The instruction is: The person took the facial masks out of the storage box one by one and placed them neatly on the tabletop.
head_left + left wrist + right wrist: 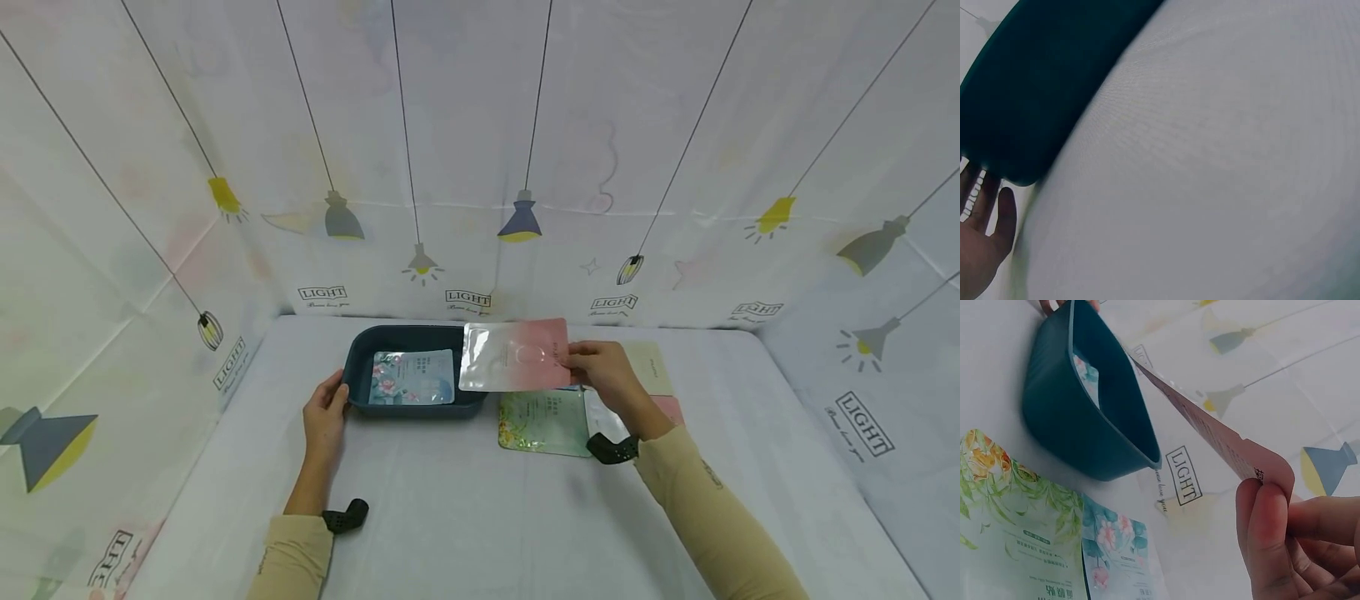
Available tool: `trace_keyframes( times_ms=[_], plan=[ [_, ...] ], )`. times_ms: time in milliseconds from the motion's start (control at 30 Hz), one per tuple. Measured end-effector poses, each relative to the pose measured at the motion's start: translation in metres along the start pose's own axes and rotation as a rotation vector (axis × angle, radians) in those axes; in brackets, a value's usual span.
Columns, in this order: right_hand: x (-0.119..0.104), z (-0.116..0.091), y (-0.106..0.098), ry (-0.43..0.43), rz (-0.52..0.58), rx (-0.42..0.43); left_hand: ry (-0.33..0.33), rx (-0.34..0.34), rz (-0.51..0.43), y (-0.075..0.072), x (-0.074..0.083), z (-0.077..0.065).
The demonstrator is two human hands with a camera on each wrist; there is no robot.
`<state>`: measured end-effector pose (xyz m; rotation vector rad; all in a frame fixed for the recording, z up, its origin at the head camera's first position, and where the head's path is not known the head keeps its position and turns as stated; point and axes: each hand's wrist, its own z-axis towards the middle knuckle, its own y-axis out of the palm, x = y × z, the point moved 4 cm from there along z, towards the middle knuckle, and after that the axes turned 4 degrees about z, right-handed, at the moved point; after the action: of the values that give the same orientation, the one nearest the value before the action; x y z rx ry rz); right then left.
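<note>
My right hand (603,371) pinches the short end of a pink and silver face mask packet (517,354) between thumb and fingers. The packet is raised and reaches over the right end of a dark teal plastic bin (420,412). Inside the bin lies a blue floral face mask packet (412,377). My left hand (324,417) rests against the bin's left end, its fingers fairly straight along the outside wall in the left wrist view. Below the right hand, a green floral face mask packet (543,423) lies on the table.
Beside the green packet in the right wrist view lies another blue floral packet (1124,550). A pale yellow packet (649,367) and a pink-edged one (669,408) are partly hidden by the right hand. The white-covered table (465,517) meets lamp-printed cloth walls (465,150).
</note>
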<state>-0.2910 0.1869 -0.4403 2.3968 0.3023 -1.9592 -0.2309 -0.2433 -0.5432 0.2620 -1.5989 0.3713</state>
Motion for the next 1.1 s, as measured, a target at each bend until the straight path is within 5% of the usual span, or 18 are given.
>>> trace_keyframes(
  times_ms=[667,1100],
  plan=[
    [0.009,-0.028,-0.027,-0.006,-0.023,0.007,-0.014,0.006,-0.004,0.001,-0.004,0.001],
    [0.028,-0.053,-0.045,0.082,-0.014,-0.015,-0.005,0.004,0.021,-0.001,-0.003,0.001]
  ],
)
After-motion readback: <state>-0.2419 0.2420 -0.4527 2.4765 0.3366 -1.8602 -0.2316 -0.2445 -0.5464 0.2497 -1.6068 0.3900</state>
